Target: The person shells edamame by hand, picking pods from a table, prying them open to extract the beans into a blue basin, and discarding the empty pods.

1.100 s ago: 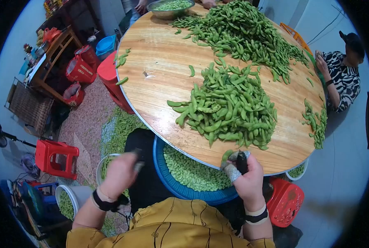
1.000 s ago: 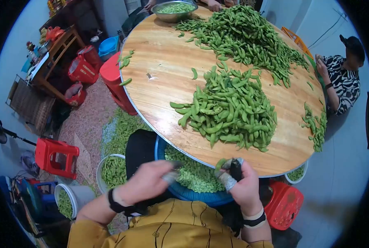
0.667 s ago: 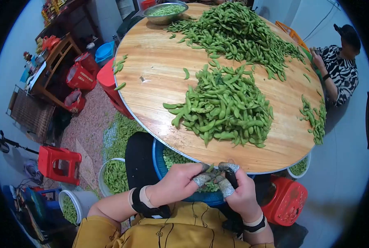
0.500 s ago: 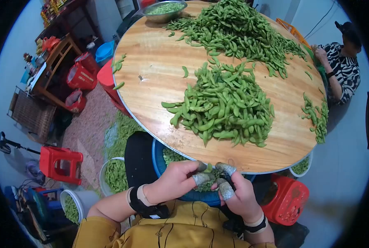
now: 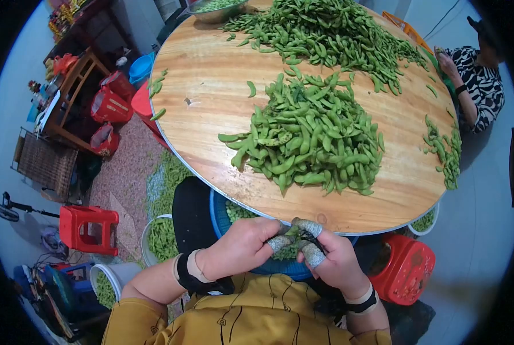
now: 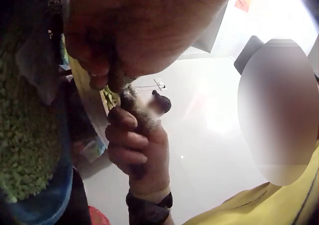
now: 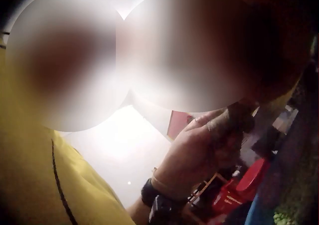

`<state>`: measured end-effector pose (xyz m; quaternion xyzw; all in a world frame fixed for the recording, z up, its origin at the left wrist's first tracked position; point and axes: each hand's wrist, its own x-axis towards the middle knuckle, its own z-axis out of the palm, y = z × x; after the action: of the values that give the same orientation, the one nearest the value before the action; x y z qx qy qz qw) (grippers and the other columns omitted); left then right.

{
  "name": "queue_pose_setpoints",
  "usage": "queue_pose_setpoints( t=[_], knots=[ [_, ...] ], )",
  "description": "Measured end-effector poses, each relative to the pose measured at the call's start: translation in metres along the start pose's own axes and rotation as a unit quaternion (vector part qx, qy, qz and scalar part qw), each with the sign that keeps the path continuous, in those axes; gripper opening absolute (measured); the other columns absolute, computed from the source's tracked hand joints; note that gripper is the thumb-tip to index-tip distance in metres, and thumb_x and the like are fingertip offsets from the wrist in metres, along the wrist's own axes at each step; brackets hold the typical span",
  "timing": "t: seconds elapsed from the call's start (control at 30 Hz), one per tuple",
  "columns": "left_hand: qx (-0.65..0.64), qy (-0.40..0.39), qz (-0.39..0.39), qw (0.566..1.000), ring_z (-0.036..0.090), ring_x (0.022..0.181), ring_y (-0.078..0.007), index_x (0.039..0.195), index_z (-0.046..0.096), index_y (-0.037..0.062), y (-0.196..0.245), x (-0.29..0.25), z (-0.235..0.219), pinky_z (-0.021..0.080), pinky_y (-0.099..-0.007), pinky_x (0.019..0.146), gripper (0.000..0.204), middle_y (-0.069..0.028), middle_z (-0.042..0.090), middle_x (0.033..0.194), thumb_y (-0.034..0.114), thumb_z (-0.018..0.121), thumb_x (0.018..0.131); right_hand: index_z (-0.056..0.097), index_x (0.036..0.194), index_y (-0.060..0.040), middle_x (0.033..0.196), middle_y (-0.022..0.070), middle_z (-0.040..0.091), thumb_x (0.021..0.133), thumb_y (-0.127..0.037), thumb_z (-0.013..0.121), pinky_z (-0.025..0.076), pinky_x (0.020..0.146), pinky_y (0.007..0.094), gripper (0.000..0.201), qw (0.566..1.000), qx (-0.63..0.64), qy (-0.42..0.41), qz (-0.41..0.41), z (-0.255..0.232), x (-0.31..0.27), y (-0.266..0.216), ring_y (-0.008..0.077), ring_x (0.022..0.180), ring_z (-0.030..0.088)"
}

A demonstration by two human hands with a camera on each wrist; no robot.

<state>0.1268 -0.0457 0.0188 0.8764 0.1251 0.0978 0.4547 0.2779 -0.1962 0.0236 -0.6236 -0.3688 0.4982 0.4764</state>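
Note:
In the head view my left hand (image 5: pixel 239 244) and right hand (image 5: pixel 338 259) meet at the near table edge, their thumbs and some fingertips wrapped in grey tape. Between them they pinch a green soybean pod (image 5: pixel 293 232), partly covered by the fingertips. Something black shows among the right fingers; I cannot tell what it is. Below the hands sits a blue basin (image 5: pixel 218 215) of shelled beans (image 5: pixel 237 211). Close ahead on the round wooden table (image 5: pixel 196 135) lies a heap of pods (image 5: pixel 311 138). The left wrist view shows the right hand (image 6: pixel 142 150) raised against the left one.
A larger pod pile (image 5: pixel 331 40) and a metal bowl (image 5: pixel 216 11) stand farther back. White buckets (image 5: pixel 116 276) of pods and a red stool (image 5: pixel 89 230) are at left. Another red stool (image 5: pixel 406 270) stands right. A person (image 5: pixel 478 86) sits at the right side of the table.
My left hand has swung right from above the floor bucket to join the right hand at the pod. The right hand stays near the table edge. The head view has shifted slightly.

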Motion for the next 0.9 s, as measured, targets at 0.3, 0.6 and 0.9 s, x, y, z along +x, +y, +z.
queue_pose_setpoints(
  t=[0.3, 0.6, 0.9],
  knots=[
    [-0.491, -0.131, -0.212, 0.835, 0.055, 0.058, -0.0183, 0.092, 0.059, -0.0009, -0.005, -0.005, 0.006, 0.047, -0.0283, 0.059, 0.015, -0.0130, 0.056, 0.070, 0.012, 0.063, 0.085, 0.054, 0.117, -0.0061, 0.070, -0.0020, 0.049, 0.092, -0.007, 0.046, 0.034, 0.041, 0.0204, 0.026, 0.881, 0.417, -0.114, 0.194, -0.005, -0.005, -0.012, 0.0053, 0.049, 0.040],
    [0.202, -0.005, 0.123, 0.972, 0.055, 0.061, -0.0246, 0.087, 0.058, 0.0001, -0.005, -0.006, 0.011, 0.045, -0.0299, 0.057, 0.023, -0.0125, 0.055, 0.070, 0.015, 0.072, 0.077, 0.053, 0.116, -0.0040, 0.073, -0.0006, 0.054, 0.091, -0.004, 0.048, 0.043, 0.045, 0.0200, 0.025, 0.980, 0.153, -0.033, 0.122, 0.003, -0.007, -0.003, 0.0055, 0.052, 0.047],
    [-0.441, -0.107, -0.208, 0.866, 0.054, 0.066, -0.0133, 0.100, 0.058, 0.0007, -0.009, -0.009, 0.021, 0.046, -0.0256, 0.062, 0.014, -0.0033, 0.059, 0.078, 0.012, 0.057, 0.091, 0.054, 0.113, -0.0028, 0.073, 0.0000, 0.054, 0.091, -0.003, 0.046, 0.042, 0.045, 0.0204, 0.023, 0.968, 0.228, -0.002, 0.107, 0.010, -0.010, 0.006, 0.0061, 0.052, 0.049]
  ],
)
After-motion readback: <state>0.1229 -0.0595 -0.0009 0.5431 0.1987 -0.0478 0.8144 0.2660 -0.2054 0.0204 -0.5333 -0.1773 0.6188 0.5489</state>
